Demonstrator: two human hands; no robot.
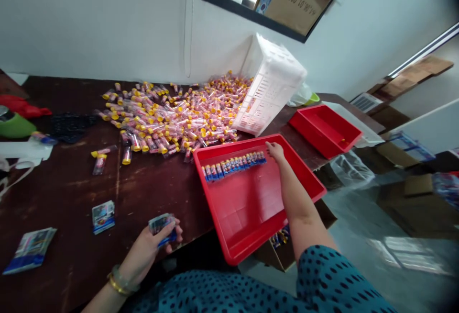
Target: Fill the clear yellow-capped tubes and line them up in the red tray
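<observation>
My left hand (161, 234) is closed round a small stack of blue printed cards (159, 224) near the table's front edge. Over the far right part of a red tray (247, 229), my right hand (275, 151) has its fingers drawn together at the right end of a row of small tubes (234, 164). Those tubes have yellow caps and blue printed fronts, and lie side by side along the tray's far part. Whatever is between the right fingertips is too small to make out. Two more card stacks, a small one (103, 217) and a larger one (30, 251), rest on the table at left.
A big heap of clear yellow-capped tubes (186, 117) covers the back of the dark table (150, 179). A white basket (268, 88) leans on its side beside it. Another red tray (326, 128) stands at right. Below the tray is a cardboard box (287, 255).
</observation>
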